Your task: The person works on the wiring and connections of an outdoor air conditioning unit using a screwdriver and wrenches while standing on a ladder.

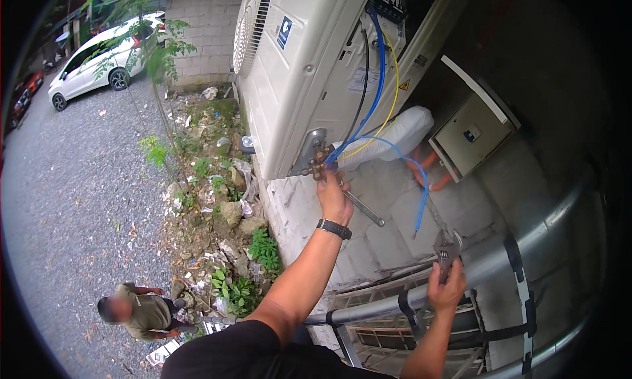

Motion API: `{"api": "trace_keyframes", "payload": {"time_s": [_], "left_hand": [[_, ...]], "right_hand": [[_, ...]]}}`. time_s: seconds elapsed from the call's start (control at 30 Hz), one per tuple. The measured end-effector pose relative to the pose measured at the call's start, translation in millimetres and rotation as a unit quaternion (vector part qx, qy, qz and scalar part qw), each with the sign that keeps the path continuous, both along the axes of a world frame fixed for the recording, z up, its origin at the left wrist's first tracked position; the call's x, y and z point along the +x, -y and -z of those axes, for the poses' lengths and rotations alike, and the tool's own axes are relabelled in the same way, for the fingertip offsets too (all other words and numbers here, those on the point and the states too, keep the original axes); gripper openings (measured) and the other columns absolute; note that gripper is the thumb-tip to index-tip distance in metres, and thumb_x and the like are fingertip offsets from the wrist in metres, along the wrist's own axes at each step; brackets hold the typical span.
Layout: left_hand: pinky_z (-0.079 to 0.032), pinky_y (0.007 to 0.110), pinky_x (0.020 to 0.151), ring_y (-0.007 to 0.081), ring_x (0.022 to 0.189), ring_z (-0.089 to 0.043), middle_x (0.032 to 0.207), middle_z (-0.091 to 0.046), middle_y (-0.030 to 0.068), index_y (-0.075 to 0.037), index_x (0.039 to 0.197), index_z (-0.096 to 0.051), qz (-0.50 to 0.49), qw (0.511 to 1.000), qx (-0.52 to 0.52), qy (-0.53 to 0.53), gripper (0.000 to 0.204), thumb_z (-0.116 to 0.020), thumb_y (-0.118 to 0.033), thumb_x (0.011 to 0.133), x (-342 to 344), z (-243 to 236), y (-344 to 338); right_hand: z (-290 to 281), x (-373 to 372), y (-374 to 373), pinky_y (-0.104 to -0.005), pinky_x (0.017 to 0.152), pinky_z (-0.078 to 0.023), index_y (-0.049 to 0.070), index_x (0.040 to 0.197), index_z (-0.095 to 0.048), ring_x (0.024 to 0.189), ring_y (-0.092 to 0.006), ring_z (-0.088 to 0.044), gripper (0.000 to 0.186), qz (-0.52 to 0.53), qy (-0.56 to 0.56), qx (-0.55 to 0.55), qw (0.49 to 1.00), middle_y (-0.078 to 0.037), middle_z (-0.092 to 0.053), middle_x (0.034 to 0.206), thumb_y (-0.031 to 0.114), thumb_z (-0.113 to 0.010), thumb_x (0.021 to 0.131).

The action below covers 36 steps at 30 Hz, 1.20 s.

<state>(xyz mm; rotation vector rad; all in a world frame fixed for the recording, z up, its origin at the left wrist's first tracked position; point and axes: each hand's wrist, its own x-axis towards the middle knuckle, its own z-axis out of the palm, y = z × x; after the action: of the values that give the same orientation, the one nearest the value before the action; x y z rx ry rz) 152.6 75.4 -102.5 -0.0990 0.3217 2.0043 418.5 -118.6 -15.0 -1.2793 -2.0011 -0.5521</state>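
Observation:
A cream outdoor air-conditioner unit (289,82) stands on a wall ledge, with brass service valves (320,160) at its lower corner. At those valves my left hand (334,200) is closed around the head end of a silver wrench (363,208), whose handle sticks out to the right. The hand partly hides the wrench's head and its contact with the fittings. Lower right, my right hand (447,288) grips an adjustable wrench (447,249), jaws upward, apart from the unit. Blue wire (380,82), yellow wire (394,89) and black wire hang from the unit's open terminal compartment.
A white-wrapped pipe bundle (401,132) runs behind the valves. Right of it are a grey electrical box (474,132) and orange conduit (421,171). Metal pipe railing (487,267) crosses near my right hand. Below left, a person (145,313) is on the gravel; a white car (99,63) is parked beyond.

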Motion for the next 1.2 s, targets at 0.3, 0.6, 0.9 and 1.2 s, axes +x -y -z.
{"api": "trace_keyframes", "payload": {"time_s": [0.3, 0.6, 0.9, 1.2], "left_hand": [[-0.039, 0.025, 0.058, 0.0114, 0.089, -0.055, 0.106, -0.061, -0.0004, -0.012, 0.115, -0.059, 0.033, 0.999, 0.000, -0.044, 0.036, -0.067, -0.042, 0.097, -2.3, -1.4, -1.5], [-0.037, 0.024, 0.052, 0.0135, 0.084, -0.056, 0.100, -0.062, -0.0013, -0.013, 0.113, -0.060, 0.024, 0.996, 0.000, 0.082, 0.021, -0.065, -0.030, 0.100, -6.6, -13.3, -2.5], [-0.036, 0.025, 0.058, 0.0095, 0.086, -0.052, 0.100, -0.062, -0.0059, -0.018, 0.116, -0.062, 0.058, 0.996, 0.073, -0.005, 0.026, -0.069, -0.033, 0.097, -14.7, 3.8, -1.8], [-0.036, 0.028, 0.061, 0.0060, 0.087, -0.052, 0.100, -0.063, -0.0088, -0.019, 0.116, -0.063, 0.059, 0.986, 0.142, 0.064, 0.021, -0.067, -0.030, 0.098, -11.1, 12.3, -4.9]], "right_hand": [[-3.4, -4.6, 0.5, -0.0473, 0.054, -0.045, -0.006, 0.116, -0.056, 0.057, -0.0389, -0.062, 0.038, -0.011, -0.020, 0.011, 1.000, -0.015, -0.061, 0.065, 0.014, -0.071, 0.087], [-0.9, -1.1, -2.5, -0.0473, 0.053, -0.044, -0.008, 0.116, -0.054, 0.055, -0.0407, -0.060, 0.040, -0.006, 0.013, 0.007, 1.000, -0.015, -0.058, 0.062, 0.016, -0.070, 0.088], [-5.8, -5.5, 2.1, -0.0467, 0.052, -0.045, -0.008, 0.116, -0.054, 0.055, -0.0395, -0.061, 0.038, -0.011, 0.016, 0.013, 1.000, -0.015, -0.061, 0.065, 0.013, -0.069, 0.088], [-7.4, -8.3, -0.9, -0.0435, 0.051, -0.046, -0.007, 0.117, -0.054, 0.055, -0.0359, -0.063, 0.037, -0.012, 0.013, 0.015, 1.000, -0.013, -0.062, 0.064, 0.010, -0.069, 0.088]]}}
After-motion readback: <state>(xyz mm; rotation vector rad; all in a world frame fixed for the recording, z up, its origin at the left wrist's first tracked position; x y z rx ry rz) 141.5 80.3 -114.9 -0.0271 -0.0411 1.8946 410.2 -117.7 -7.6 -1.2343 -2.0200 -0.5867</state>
